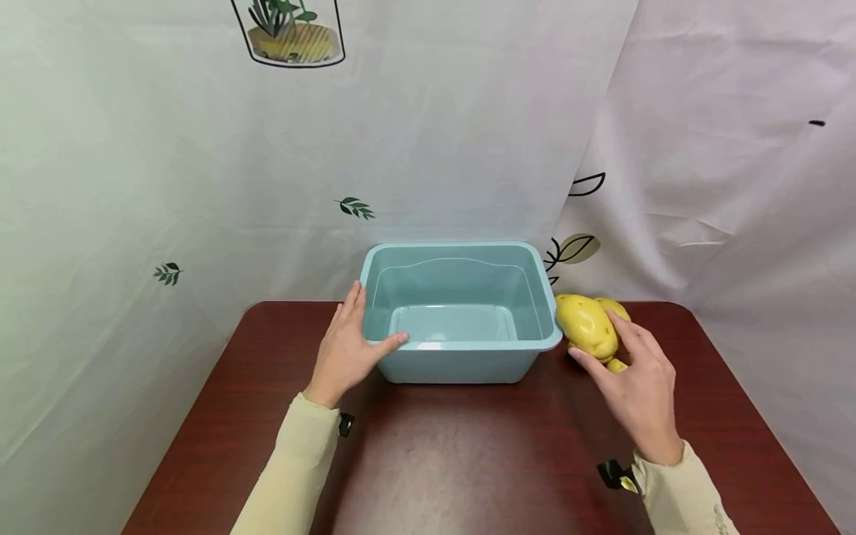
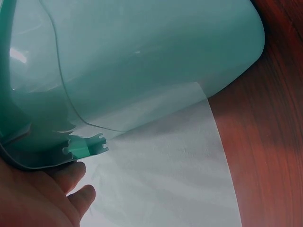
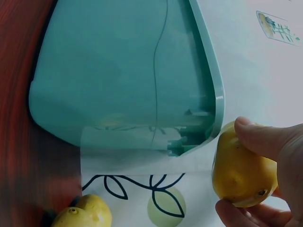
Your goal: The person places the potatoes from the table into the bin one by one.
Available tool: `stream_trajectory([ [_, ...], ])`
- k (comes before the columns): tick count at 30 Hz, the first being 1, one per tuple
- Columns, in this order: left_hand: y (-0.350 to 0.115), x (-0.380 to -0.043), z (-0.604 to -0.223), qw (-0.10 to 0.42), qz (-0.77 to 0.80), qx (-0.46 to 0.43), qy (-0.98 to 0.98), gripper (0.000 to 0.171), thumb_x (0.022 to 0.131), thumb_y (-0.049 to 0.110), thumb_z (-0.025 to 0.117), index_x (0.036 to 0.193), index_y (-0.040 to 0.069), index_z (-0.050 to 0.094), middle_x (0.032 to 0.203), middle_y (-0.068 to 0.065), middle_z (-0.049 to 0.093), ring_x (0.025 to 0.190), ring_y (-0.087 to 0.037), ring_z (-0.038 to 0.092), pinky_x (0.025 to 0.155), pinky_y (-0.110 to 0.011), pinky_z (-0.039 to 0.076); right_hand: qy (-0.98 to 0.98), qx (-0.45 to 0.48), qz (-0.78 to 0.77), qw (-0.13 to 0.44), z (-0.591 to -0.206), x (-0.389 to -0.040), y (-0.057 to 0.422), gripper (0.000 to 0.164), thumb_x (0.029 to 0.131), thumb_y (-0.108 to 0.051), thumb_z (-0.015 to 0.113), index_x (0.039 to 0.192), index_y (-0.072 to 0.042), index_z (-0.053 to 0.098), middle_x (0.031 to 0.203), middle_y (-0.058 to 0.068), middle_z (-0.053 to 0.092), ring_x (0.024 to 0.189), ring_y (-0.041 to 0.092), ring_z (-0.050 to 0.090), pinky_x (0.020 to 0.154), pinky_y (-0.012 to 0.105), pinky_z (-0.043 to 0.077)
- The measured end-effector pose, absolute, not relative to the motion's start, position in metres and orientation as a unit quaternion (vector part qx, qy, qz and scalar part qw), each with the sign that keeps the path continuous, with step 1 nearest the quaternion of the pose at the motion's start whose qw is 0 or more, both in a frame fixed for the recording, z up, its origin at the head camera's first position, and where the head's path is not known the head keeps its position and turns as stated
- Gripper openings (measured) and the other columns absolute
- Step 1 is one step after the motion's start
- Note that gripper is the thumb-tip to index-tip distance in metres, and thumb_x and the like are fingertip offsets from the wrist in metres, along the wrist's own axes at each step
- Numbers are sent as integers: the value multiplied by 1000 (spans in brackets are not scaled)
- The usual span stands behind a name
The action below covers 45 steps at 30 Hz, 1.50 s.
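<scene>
A large yellow potato (image 1: 586, 325) is in my right hand (image 1: 642, 386), pinched between thumb and fingers beside the right end of a light blue plastic basin (image 1: 461, 364). In the right wrist view, the held potato (image 3: 244, 172) shows small dimples, and the thumb lies over its top. My left hand (image 1: 344, 357) rests against the basin's near left corner, fingers straight along the left side and thumb at the front rim. From the left wrist, two fingertips (image 2: 83, 196) show near the rim's underside. Inside, the basin's pale floor is bare.
More yellow potatoes (image 3: 85, 213) lie on the dark red-brown table (image 1: 441, 453), just right of the basin and partly behind the held one. A white cloth (image 1: 461, 134) printed with plants hangs behind the table's back edge.
</scene>
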State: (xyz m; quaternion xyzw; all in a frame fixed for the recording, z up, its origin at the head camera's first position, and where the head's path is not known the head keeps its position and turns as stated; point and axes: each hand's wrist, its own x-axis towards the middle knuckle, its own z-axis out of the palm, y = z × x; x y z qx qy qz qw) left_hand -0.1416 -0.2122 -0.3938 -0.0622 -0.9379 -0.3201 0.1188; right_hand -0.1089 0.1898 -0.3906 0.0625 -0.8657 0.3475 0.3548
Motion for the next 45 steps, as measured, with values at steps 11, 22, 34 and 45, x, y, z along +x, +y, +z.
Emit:
stream_trajectory([
  [11,-212,-142,-394,122,-322,-63,-937,117,80,74,67,159,0,21,168,-8,11,152,-34,16,121,-50,15,-862,74,359,349,-384,-114,178,81,62,-18,98,135,-9,66,127,11,66,116,32,59,92,13,35],
  [22,-211,-142,-393,120,-320,-64,-938,116,81,74,66,158,-1,21,168,-9,11,153,-32,15,121,-50,14,-849,98,370,363,-382,-122,172,80,63,-13,97,136,-6,64,125,14,66,114,33,60,90,6,33],
  [34,-212,-141,-392,117,-322,-59,-938,117,80,74,67,159,0,21,168,-8,11,152,-35,16,121,-50,15,-847,110,374,362,-380,-130,161,82,64,-14,97,138,-6,63,123,16,66,110,31,60,88,8,39],
  [45,-212,-141,-393,116,-326,-58,-936,116,80,74,66,159,2,20,168,-7,10,152,-36,14,120,-53,17,-850,111,377,351,-378,-136,151,79,67,-16,96,138,-7,62,125,17,65,113,35,60,93,53,46],
])
